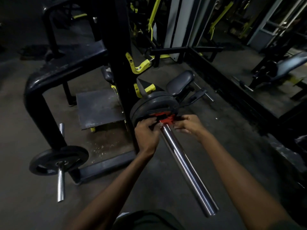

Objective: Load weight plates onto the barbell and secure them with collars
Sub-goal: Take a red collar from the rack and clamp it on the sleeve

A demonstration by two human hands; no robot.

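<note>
A chrome barbell sleeve [187, 168] runs from the lower right up to black weight plates [154, 103] stacked on it at centre. A red collar [167, 119] sits on the sleeve right against the outer plate. My left hand [147, 133] grips the collar's left side with curled fingers. From the right, my right hand [187, 124] pinches the collar's other side. The collar's clasp is mostly hidden behind my fingers.
A black rack upright [123, 63] stands just left of the plates. Another black plate [58, 160] hangs on a chrome storage peg [60, 185] at lower left. A padded seat [181, 82], yellow machine parts and a dark frame [232, 85] lie behind and to the right.
</note>
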